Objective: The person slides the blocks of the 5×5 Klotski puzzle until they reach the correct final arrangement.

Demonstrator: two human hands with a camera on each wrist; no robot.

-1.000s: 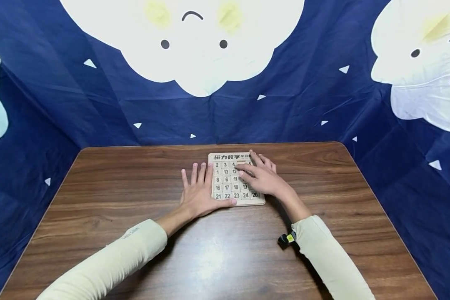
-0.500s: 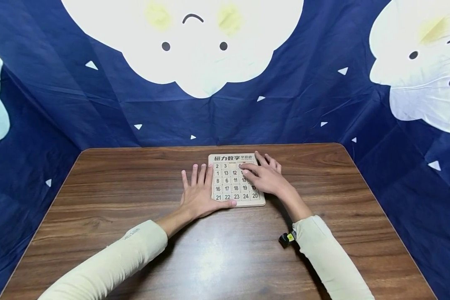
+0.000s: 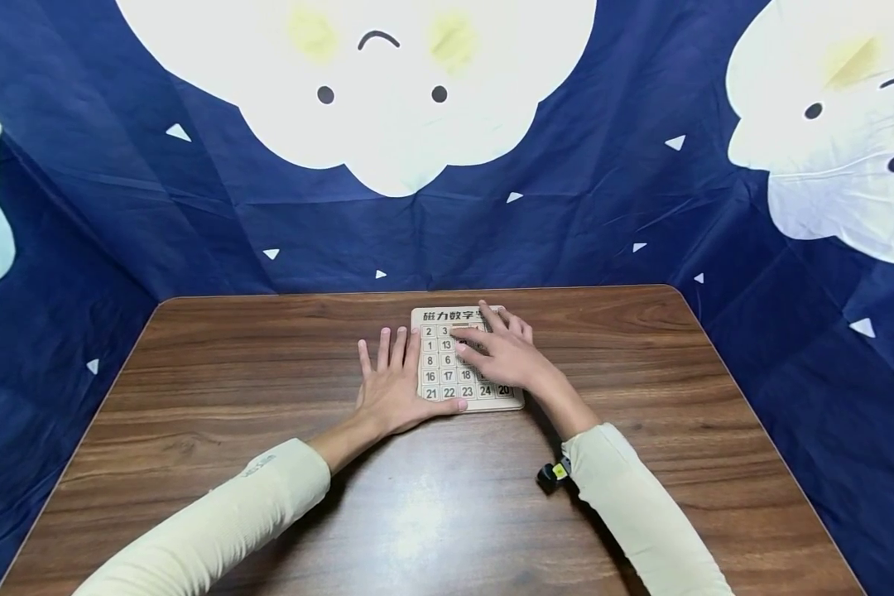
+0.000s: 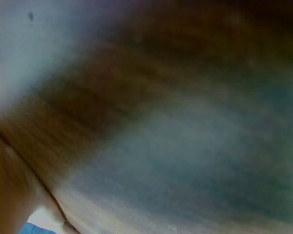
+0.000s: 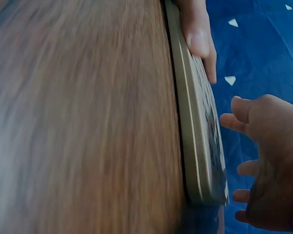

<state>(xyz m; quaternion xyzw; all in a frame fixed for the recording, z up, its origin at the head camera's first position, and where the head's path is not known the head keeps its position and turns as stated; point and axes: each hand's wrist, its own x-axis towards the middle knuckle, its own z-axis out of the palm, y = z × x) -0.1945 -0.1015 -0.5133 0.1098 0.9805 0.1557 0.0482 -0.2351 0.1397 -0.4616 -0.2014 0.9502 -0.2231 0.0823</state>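
Observation:
A pale number sliding puzzle [image 3: 484, 403] lies on the table, its rows of numbered tiles partly covered by my right hand. My left hand [image 3: 393, 397] is spread flat at the puzzle's left edge, thumb lying along the near edge. Over the upper right tiles reaches my right hand [image 3: 508, 360], fingers extended. Its index fingertip is right beside the tile marked 3 [image 3: 444, 331], at a brownish gap in the top row. In the right wrist view the puzzle's side [image 5: 190, 122] shows between the left thumb [image 5: 198, 41] and the right hand's fingers.
The brown wooden table [image 3: 268, 356] carries the puzzle near its far edge. Blue cloth [image 3: 216, 207] with white clouds hangs behind and at both sides. A small black device [image 3: 548, 478] sits at the right sleeve cuff. The left wrist view is mostly blurred tabletop.
My right hand first shifted slightly right as the tile marked 4 slid right, moving the gap to the third column. Since then it has come back left. The left hand stays in place.

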